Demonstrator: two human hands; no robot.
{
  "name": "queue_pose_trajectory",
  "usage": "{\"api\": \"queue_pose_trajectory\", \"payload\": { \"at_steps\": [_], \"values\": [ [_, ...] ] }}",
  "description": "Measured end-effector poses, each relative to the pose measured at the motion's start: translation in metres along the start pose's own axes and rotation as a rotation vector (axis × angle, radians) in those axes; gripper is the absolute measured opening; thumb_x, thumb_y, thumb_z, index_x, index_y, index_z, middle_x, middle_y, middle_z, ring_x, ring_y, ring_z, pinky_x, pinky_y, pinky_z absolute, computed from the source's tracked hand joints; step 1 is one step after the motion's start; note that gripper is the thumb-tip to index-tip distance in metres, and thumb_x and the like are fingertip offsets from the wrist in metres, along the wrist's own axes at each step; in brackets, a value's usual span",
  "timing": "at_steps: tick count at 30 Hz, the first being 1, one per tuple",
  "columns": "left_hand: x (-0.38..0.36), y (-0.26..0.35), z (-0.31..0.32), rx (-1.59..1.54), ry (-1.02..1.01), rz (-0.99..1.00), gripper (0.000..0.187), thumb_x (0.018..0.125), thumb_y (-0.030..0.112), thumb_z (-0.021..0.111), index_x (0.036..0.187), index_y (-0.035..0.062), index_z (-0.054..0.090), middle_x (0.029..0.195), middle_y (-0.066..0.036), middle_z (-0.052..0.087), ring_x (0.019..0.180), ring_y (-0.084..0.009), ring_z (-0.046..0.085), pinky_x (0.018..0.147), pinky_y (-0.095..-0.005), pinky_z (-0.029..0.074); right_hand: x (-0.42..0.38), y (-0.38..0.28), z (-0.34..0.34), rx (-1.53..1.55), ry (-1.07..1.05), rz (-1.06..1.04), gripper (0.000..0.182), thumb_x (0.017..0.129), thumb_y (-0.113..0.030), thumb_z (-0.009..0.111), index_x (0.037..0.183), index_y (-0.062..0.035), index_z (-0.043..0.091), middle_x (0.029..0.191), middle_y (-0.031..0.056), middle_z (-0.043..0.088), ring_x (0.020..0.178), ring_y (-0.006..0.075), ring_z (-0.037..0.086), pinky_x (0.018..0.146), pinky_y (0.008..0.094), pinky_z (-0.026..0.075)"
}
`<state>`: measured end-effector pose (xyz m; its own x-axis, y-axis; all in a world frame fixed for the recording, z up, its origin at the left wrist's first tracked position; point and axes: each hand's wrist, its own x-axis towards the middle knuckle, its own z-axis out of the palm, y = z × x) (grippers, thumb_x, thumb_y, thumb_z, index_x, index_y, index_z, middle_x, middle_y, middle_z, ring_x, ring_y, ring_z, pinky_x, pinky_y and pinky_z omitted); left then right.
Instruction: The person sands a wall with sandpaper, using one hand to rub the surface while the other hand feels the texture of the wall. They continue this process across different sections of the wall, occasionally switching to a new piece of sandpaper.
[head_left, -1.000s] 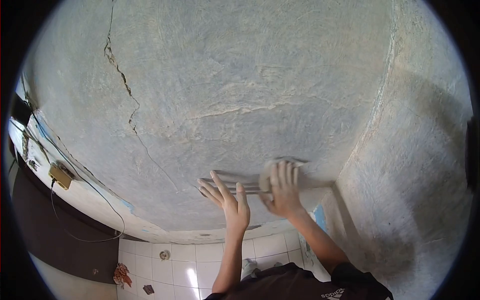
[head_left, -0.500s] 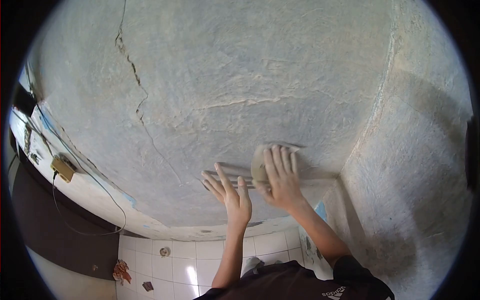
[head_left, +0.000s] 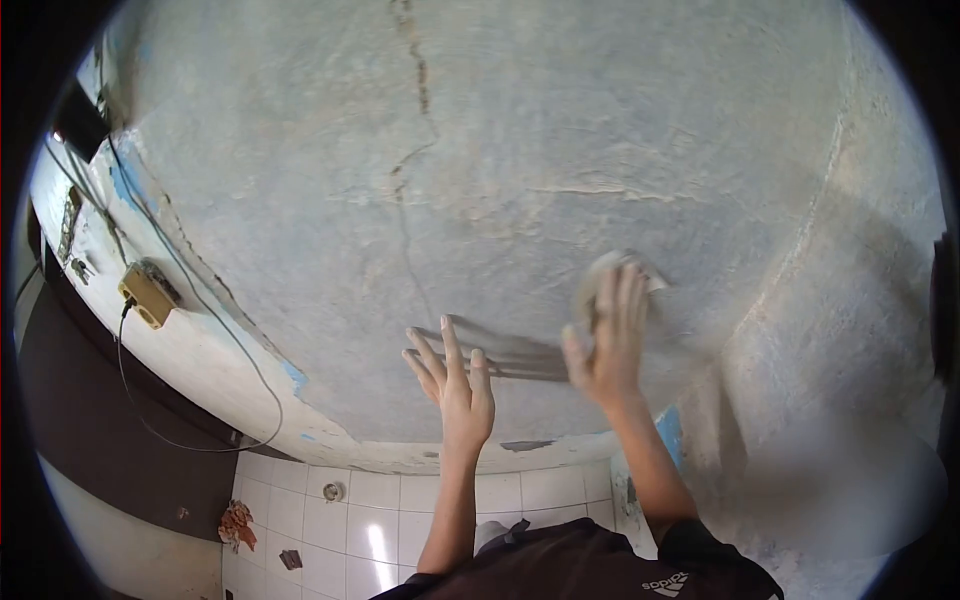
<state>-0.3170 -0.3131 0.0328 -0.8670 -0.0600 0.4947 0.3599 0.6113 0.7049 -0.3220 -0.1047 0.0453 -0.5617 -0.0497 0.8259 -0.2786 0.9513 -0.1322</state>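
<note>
My right hand [head_left: 612, 345] is blurred by motion and presses a pale, dusty piece of sandpaper [head_left: 653, 283] flat to the grey plaster wall [head_left: 520, 250]. Its edges stick out past the fingertips, and the palm hides the rest. To the left, my left hand [head_left: 458, 385] is held up with spread fingers and nothing in it. Shadows of those fingers fall across the plaster beside it. Above the hands, a rough ridge [head_left: 600, 190] runs across the surface.
A long crack [head_left: 420, 85] runs down the wall. At left, a yellow socket box [head_left: 150, 295] with a plugged-in cable [head_left: 225, 340] hangs on the wall. A rough side wall [head_left: 800, 380] meets it at right. Below, white floor tiles [head_left: 375, 490] carry a crumpled brown scrap [head_left: 237, 527].
My right hand has moved right and slightly up with the sandpaper. My left hand stays raised in nearly the same pose. The view has shifted, so the crack appears further right.
</note>
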Motion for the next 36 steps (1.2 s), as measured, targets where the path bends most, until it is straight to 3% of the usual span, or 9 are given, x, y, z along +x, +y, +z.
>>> {"api": "queue_pose_trajectory", "payload": {
  "at_steps": [3, 7, 10, 15, 18, 21, 24, 31, 36],
  "values": [
    [0.006, -0.026, -0.031, 0.031, -0.011, -0.019, 0.061, 0.108, 0.039, 0.041, 0.162, 0.0141, 0.025, 0.168, -0.023, -0.004, 0.153, -0.0475, -0.011, 0.121, -0.0585, 0.003, 0.032, -0.029, 0.007, 0.245, 0.326, 0.212, 0.086, 0.101, -0.053, 0.045, 0.157, 0.0075, 0.019, 0.162, 0.0363, 0.012, 0.151, 0.0526, 0.008, 0.121, 0.0627, 0.007],
    [0.021, -0.062, -0.074, 0.087, -0.008, -0.006, 0.061, 0.108, 0.04, 0.042, 0.161, 0.0141, 0.026, 0.168, -0.023, -0.002, 0.153, -0.0471, -0.008, 0.122, -0.0579, 0.005, 0.006, -0.106, 0.058, 0.145, -0.012, 0.003, 0.089, 0.1, -0.051, 0.05, 0.156, 0.0097, 0.016, 0.159, 0.0409, 0.013, 0.148, 0.0584, 0.008, 0.118, 0.0672, 0.008],
    [0.033, -0.096, -0.107, 0.019, 0.031, 0.03, 0.059, 0.106, 0.036, 0.047, 0.16, 0.0174, 0.031, 0.168, -0.025, 0.003, 0.151, -0.0534, -0.006, 0.118, -0.0639, 0.006, 0.003, -0.166, 0.091, 0.179, -0.087, 0.039, 0.089, 0.1, -0.051, 0.052, 0.156, 0.0096, 0.018, 0.158, 0.0406, 0.015, 0.148, 0.059, 0.01, 0.117, 0.0681, 0.009],
    [0.047, -0.147, -0.149, 0.084, 0.048, 0.071, 0.061, 0.105, 0.034, 0.05, 0.16, 0.0165, 0.031, 0.167, -0.026, 0.005, 0.151, -0.0531, -0.005, 0.119, -0.0629, 0.006, 0.096, -0.221, 0.078, 0.206, 0.172, 0.02, 0.079, 0.101, -0.043, 0.05, 0.156, 0.0081, 0.023, 0.159, 0.0386, 0.019, 0.149, 0.0553, 0.013, 0.117, 0.0678, 0.01],
    [0.051, -0.167, -0.163, 0.103, 0.007, 0.11, 0.063, 0.105, 0.032, 0.05, 0.161, 0.0128, 0.027, 0.167, -0.027, 0.001, 0.151, -0.052, -0.008, 0.119, -0.0617, 0.005, 0.089, -0.247, 0.099, 0.123, 0.091, 0.041, 0.08, 0.102, -0.041, 0.047, 0.156, 0.0103, 0.019, 0.16, 0.0391, 0.012, 0.15, 0.0547, 0.009, 0.12, 0.0632, 0.005],
    [0.051, -0.179, -0.163, 0.13, -0.064, 0.128, 0.067, 0.105, 0.031, 0.051, 0.161, 0.0092, 0.022, 0.166, -0.031, -0.005, 0.151, -0.0518, -0.012, 0.119, -0.0617, 0.003, 0.013, -0.267, 0.156, 0.158, 0.035, 0.096, 0.078, 0.101, -0.039, 0.052, 0.154, 0.0103, 0.024, 0.158, 0.0388, 0.021, 0.148, 0.0563, 0.017, 0.117, 0.0678, 0.013],
    [0.053, -0.188, -0.161, 0.151, -0.131, 0.13, 0.074, 0.103, 0.034, 0.053, 0.162, 0.0078, 0.017, 0.164, -0.034, -0.008, 0.149, -0.0534, -0.017, 0.116, -0.0654, -0.002, -0.049, -0.274, 0.193, 0.13, -0.04, 0.208, 0.078, 0.101, -0.038, 0.051, 0.154, 0.0109, 0.023, 0.158, 0.0394, 0.019, 0.147, 0.057, 0.017, 0.117, 0.0676, 0.013],
    [0.05, -0.197, -0.144, 0.112, -0.119, 0.202, 0.076, 0.104, 0.036, 0.052, 0.162, 0.0063, 0.013, 0.162, -0.035, -0.013, 0.145, -0.059, -0.021, 0.114, -0.0691, -0.006, 0.081, -0.253, 0.11, 0.135, 0.217, 0.158, 0.074, 0.102, -0.037, 0.047, 0.155, 0.0095, 0.024, 0.158, 0.0392, 0.019, 0.147, 0.0573, 0.017, 0.118, 0.0658, 0.01],
    [0.051, -0.202, -0.145, 0.066, -0.115, 0.218, 0.077, 0.104, 0.039, 0.051, 0.162, 0.0049, 0.013, 0.161, -0.038, -0.015, 0.142, -0.0624, -0.023, 0.111, -0.0725, -0.009, 0.023, -0.269, 0.16, -0.035, 0.155, 0.119, 0.072, 0.102, -0.039, 0.045, 0.154, 0.0092, 0.027, 0.157, 0.0383, 0.024, 0.146, 0.0568, 0.022, 0.117, 0.0649, 0.015]
  ]
}}
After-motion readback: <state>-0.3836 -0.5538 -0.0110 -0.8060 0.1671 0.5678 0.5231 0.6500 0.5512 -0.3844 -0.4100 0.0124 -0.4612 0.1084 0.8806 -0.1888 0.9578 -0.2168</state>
